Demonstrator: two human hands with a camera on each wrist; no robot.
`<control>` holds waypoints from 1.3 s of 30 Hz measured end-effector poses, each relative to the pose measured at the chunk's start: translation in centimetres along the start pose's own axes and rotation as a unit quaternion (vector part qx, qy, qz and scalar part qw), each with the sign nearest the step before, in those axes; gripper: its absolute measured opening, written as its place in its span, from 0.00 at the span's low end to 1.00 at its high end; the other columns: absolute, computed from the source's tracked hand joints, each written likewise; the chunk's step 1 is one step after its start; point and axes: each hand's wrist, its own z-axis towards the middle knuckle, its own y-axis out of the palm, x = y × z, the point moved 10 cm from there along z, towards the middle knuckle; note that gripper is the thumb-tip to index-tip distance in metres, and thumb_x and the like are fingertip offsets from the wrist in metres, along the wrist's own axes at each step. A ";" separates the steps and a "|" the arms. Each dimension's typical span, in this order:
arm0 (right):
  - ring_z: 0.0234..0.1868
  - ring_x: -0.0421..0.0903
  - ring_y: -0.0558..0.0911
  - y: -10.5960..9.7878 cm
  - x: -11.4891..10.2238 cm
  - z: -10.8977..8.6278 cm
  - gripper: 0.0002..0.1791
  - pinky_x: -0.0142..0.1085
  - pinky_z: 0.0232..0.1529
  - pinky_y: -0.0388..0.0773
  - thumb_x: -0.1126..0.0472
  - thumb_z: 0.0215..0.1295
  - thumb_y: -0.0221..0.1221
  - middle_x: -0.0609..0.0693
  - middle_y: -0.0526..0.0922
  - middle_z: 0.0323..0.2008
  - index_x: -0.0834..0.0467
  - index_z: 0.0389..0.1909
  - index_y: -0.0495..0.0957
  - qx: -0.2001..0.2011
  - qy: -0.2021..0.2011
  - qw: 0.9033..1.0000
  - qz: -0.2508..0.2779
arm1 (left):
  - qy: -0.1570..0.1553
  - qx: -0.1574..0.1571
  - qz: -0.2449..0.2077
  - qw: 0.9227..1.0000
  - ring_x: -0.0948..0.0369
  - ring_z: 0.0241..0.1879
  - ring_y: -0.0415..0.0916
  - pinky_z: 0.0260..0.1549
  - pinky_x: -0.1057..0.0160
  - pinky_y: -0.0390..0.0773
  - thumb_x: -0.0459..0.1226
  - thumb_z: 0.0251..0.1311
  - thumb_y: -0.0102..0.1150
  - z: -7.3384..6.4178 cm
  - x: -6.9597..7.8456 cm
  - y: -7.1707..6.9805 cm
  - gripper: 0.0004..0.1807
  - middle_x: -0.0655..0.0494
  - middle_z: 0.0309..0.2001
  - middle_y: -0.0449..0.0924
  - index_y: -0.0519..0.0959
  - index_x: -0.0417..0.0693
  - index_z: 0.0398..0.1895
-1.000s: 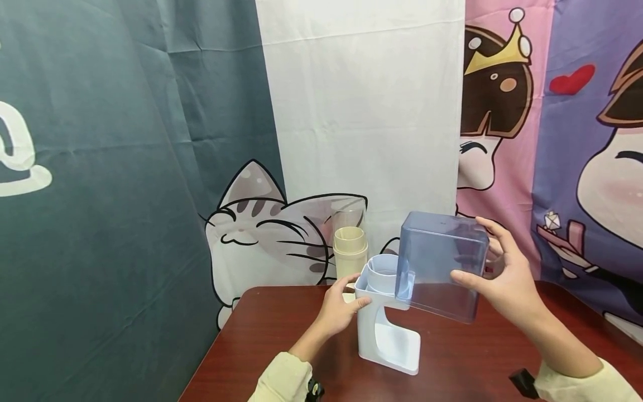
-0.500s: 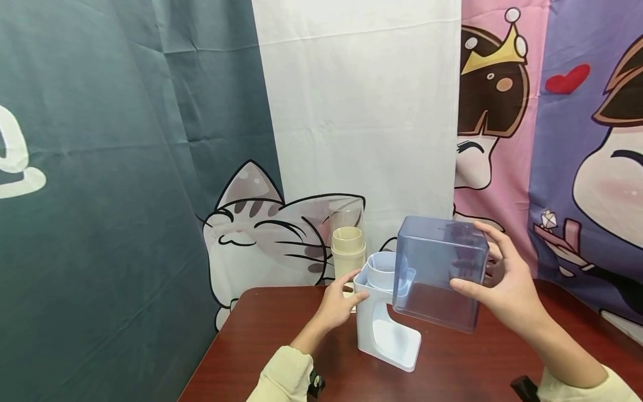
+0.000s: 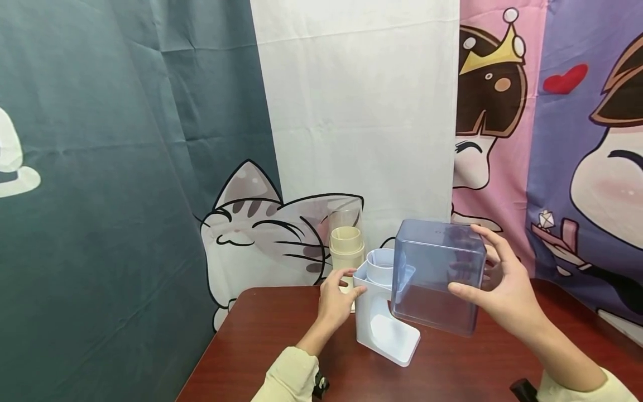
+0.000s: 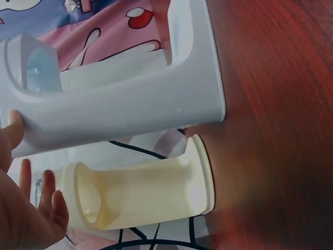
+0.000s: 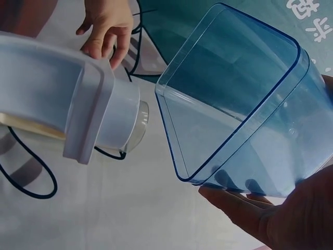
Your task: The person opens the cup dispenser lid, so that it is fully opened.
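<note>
A pale blue-white dispenser stand [image 3: 365, 321] with a round collar on top stands on the table, its flat foot toward the right. My left hand [image 3: 335, 301] pinches the stand's upper left corner, thumb on the near side. In the left wrist view its thumb lies against the stand's body [image 4: 119, 112]. To the right, my right hand [image 3: 509, 287] grips a clear blue square container [image 3: 434, 279] by its right end, holding it up beside the collar. The right wrist view shows the container's open mouth [image 5: 166, 138] facing the stand, with a gap between them.
Behind the stand is a similar cream dispenser [image 3: 346, 258] with a clear top, close to my left fingers. The dark red wooden table [image 3: 281, 318] has its back edge near a printed cloth backdrop [image 3: 356, 111].
My right hand has lowered the container slightly. The stand's foot has swung a little, with my left hand staying at its corner. The head view has shifted slightly.
</note>
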 end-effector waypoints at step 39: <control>0.39 0.38 0.86 -0.5 0.4 -0.9 0.56 0.29 0.34 0.82 0.85 0.43 0.67 0.43 0.79 0.51 0.54 0.75 0.57 0.008 0.023 0.997 -0.067 | 0.002 0.021 0.238 0.971 0.56 0.51 0.70 0.43 0.52 0.74 0.68 0.47 0.61 0.1 3.1 2.6 0.40 0.56 0.48 0.75 0.82 0.55 0.59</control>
